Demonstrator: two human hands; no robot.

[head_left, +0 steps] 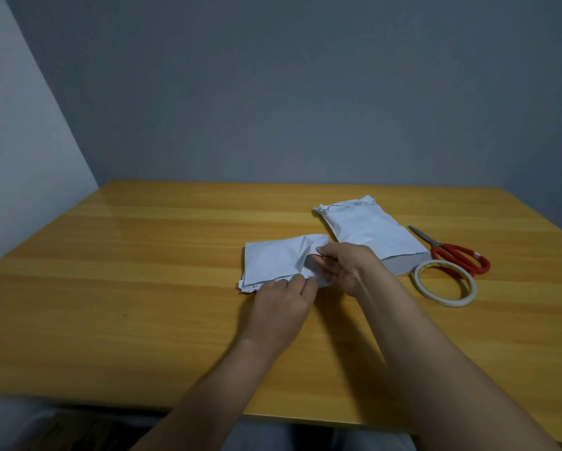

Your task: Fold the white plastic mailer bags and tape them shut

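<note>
- Pinching the near edge of a crumpled white plastic mailer bag [273, 262], the left-hand grip [282, 301] has its fingers curled onto the plastic, knuckles up, well to the left of the white ring-shaped roll of tape [445, 283].
- The right-hand grip [344, 268] is clamped on the same bag's rumpled right end, which is lifted off the surface. The thumb is on top and the fingers are underneath. This grip sits between the left-hand grip and the roll of tape.
- The held bag lies flat over most of its length on the yellow-brown wooden desk [143, 288], left of the roll of tape. Its left part rests smooth, and layered edges show at its near left corner.
- A second white plastic mailer bag [370, 232], flat and rectangular, lies beyond and to the left of the roll of tape. Its near corner is just beside the ring, and its far end is wrinkled.
- Red-handled metal scissors [458, 255] lie just behind the roll of tape, blades together. The handles are nearest the ring, and the blades point away and to the left, alongside the second bag.
- Both bare forearms cross the desk's near edge, the right one passing close to the left of the roll of tape.
- A plain grey wall [305, 92] rises behind the desk.
</note>
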